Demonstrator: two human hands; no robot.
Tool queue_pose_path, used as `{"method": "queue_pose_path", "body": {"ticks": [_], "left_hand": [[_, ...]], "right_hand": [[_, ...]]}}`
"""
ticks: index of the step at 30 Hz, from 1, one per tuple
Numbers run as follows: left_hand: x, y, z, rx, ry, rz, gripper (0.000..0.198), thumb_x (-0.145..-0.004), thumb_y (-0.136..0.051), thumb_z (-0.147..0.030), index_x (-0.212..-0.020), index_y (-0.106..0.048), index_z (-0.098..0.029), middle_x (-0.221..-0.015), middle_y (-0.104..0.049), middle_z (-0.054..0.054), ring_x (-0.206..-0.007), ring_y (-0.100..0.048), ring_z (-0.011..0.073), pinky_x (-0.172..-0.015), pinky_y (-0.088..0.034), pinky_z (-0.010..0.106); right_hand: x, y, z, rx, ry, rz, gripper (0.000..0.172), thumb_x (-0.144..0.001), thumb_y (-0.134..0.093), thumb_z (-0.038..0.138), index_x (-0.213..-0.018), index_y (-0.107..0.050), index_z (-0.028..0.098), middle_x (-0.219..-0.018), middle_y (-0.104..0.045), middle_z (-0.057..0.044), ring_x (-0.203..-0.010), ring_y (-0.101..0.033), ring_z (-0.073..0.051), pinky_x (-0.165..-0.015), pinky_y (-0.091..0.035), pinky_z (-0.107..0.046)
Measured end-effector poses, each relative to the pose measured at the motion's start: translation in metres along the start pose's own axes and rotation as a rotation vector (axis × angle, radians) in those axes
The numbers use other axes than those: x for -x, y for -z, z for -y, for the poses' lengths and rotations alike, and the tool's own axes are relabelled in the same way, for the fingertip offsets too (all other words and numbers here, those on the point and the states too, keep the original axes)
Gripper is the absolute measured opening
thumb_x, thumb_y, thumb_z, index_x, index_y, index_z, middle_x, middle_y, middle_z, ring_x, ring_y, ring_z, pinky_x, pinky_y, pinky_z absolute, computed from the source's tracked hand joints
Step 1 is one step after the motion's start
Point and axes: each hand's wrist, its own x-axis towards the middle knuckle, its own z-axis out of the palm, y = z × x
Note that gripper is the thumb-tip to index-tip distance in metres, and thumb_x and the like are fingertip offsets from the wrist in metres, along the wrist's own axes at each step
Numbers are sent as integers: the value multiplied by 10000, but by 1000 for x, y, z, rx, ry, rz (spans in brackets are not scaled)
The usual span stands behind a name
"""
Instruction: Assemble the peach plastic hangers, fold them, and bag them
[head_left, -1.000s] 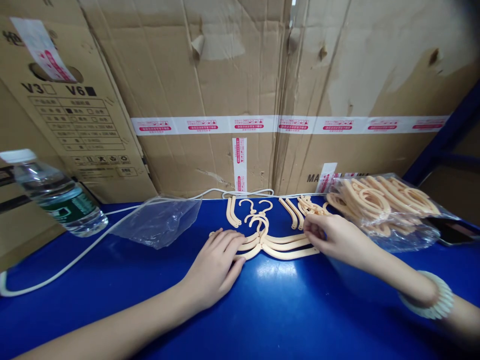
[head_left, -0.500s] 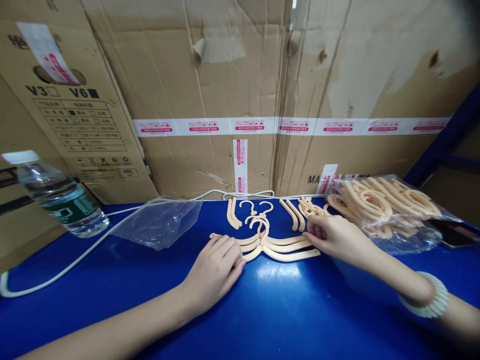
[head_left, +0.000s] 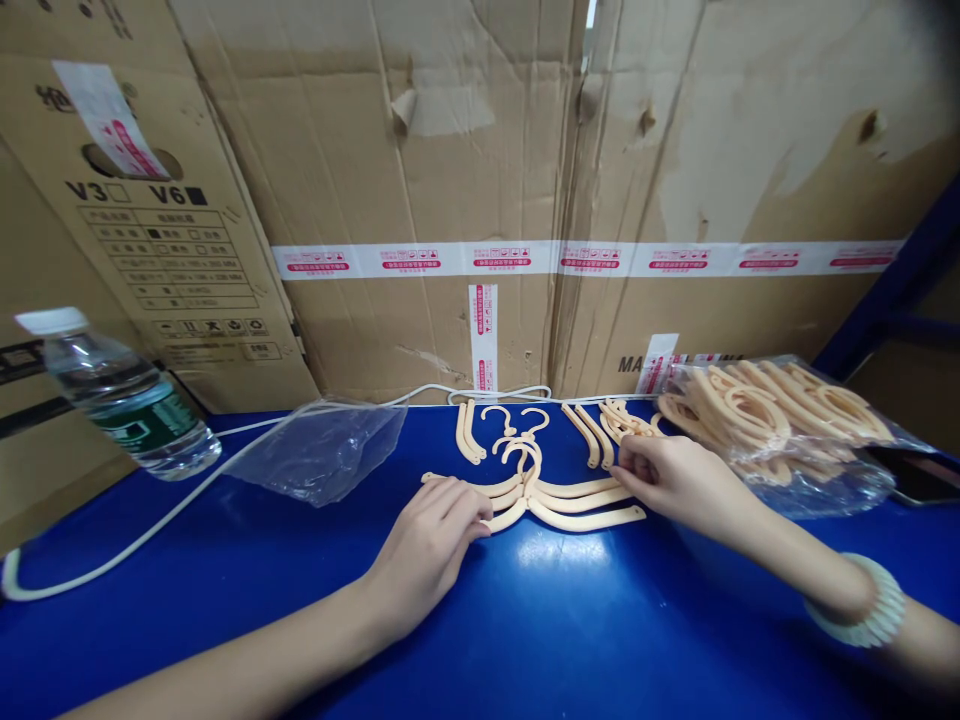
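Several beige plastic hangers [head_left: 581,520] lie nested in a stack on the blue table, their hooks [head_left: 529,460] pointing away from me. My left hand [head_left: 439,535] is closed over the left arms of the stack, thumb and fingertips pinching the nearest hanger. At the other side, my right hand [head_left: 664,475] has its fingers curled at the right ends of the farther hangers; its fingertips are partly hidden. Behind the stack lie two loose hooks [head_left: 534,424], a pair of loose hanger arms [head_left: 469,435] and another pair [head_left: 589,435]. A small pile of parts [head_left: 622,420] sits beyond my right hand.
A clear bag of hanger parts [head_left: 780,410] lies at right, with a phone [head_left: 911,475] beside it. An empty plastic bag [head_left: 322,450], a white cable [head_left: 112,565] and a water bottle [head_left: 142,410] are at left. Cardboard boxes [head_left: 420,330] stand behind the table.
The whole view has shifted slightly. Both hands stay at the hanger stack, with the left fingertips now slightly changed on the near hanger.
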Motion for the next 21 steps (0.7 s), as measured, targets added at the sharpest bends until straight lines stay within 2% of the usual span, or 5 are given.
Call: {"method": "queue_pose_path", "body": {"ticks": [5, 12, 18, 21], "left_hand": [[0, 0, -1, -36, 18, -8, 224, -939, -362, -18, -863, -477, -194, -818, -588, 19, -741, -535, 177, -753, -418, 346], [-4, 3, 2, -83, 40, -20, 219, -923, -386, -67, -760, -419, -209, -745, -544, 3, -679, -484, 169, -651, -378, 310], [-10, 14, 24, -117, 88, -105, 304, -952, -435, -137, -671, -349, -215, -650, -448, -29, -615, -404, 156, -641, -338, 315], [-11, 17, 35, -105, 134, -130, 248, -954, -445, -158, -717, -399, -215, -680, -473, -19, -644, -443, 165, -648, -373, 313]], "right_hand": [[0, 0, -1, 11, -18, 0, 137, -832, -526, 259, -708, -568, 220, -611, -640, -4, -544, -579, -163, -507, -350, -253], [-1, -1, -5, 2, -10, -21, 148, -819, -530, 280, -682, -541, 223, -611, -652, -5, -535, -589, -157, -491, -350, -245], [-1, 0, -4, -16, -29, -2, 150, -826, -518, 310, -704, -547, 227, -621, -650, -9, -562, -603, -172, -499, -357, -254], [-1, 1, -2, -16, -48, 7, 165, -834, -508, 323, -707, -550, 226, -616, -648, -12, -572, -606, -177, -506, -357, -258]]}}
